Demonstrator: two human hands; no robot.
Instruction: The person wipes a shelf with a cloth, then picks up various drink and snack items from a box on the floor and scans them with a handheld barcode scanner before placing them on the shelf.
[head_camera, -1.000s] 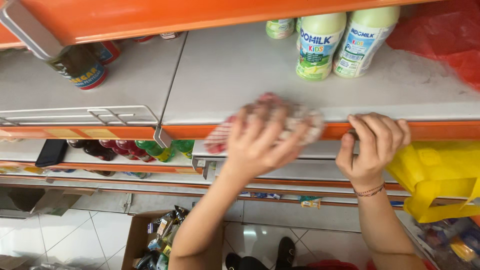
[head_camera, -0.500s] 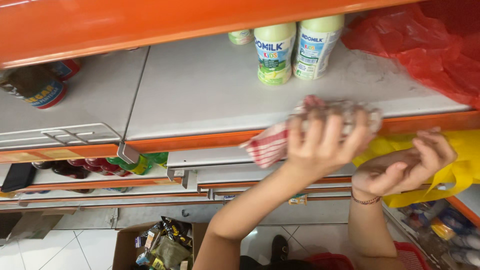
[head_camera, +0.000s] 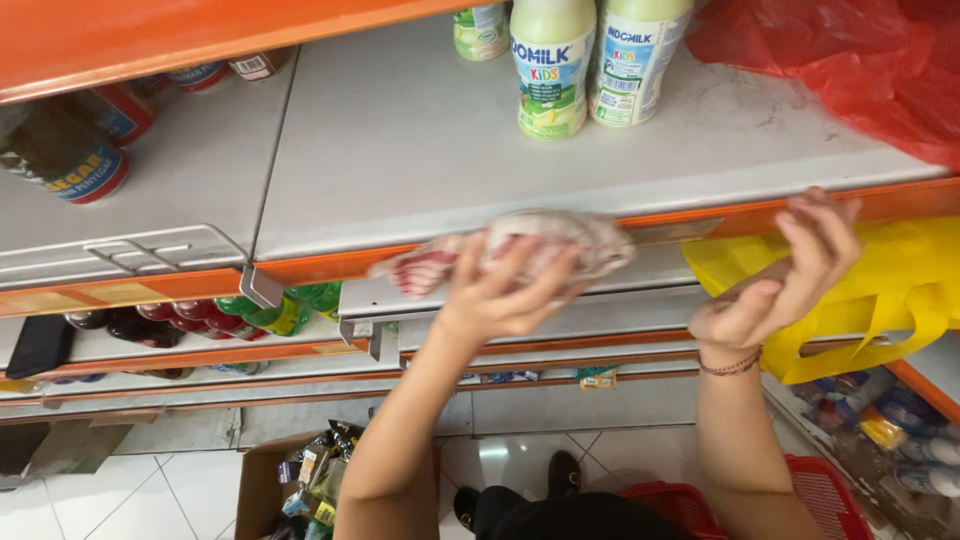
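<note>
The cloth (head_camera: 520, 250), a crumpled rag in white and red, lies bunched along the front lip of the grey shelf (head_camera: 400, 150), its long axis running left to right with the red-striped end trailing off to the left. The left hand (head_camera: 505, 295) is on it from below and in front, fingers spread wide and curled over the fabric, pressing it against the orange shelf edge (head_camera: 330, 265) rather than closing into a fist. The right hand (head_camera: 780, 280) is apart from the cloth, further right at the same edge, fingers loosely bent and resting against the lip; whether it grips anything cannot be told. Just behind that hand hangs a yellow bag (head_camera: 880, 290). Back on the shelf stand two pale green bottles (head_camera: 590, 60) upright and side by side, with a smaller bottle (head_camera: 482, 28) behind them, and a red plastic bag (head_camera: 850, 60) to their right. At the far left, dark bottles (head_camera: 70, 150) lie tilted. Below, a cardboard box (head_camera: 300, 480) on the tiled floor holds mixed packets, and a red basket (head_camera: 820, 500) sits near the person's feet.
</note>
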